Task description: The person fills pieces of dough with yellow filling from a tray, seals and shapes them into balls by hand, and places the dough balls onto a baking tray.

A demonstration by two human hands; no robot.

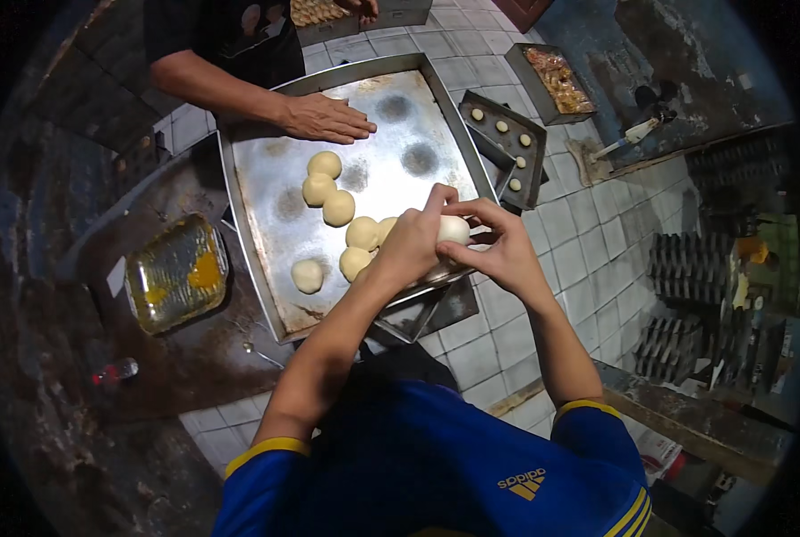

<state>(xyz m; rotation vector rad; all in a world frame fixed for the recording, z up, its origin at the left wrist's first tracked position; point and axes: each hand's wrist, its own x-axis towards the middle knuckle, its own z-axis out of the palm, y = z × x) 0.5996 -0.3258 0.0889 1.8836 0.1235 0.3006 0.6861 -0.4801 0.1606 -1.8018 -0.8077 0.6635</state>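
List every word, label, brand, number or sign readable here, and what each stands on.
Blue shirt: a yellow brand name and logo on the chest, readable, but not copied here.
Co-worker's dark shirt: pale print, too unclear to read.
Red-capped bottle: any label too small to read.
Large metal tray and dough balls: no text seen.

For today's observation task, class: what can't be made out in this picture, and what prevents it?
All in the head view:
- Pale ball: partly covered by the left hand and right hand.
- Dough ball beside the left hand: partly hidden by it.
- Co-worker in black: head cut off by the top edge.
- Upper-right tin: contents too small to identify.
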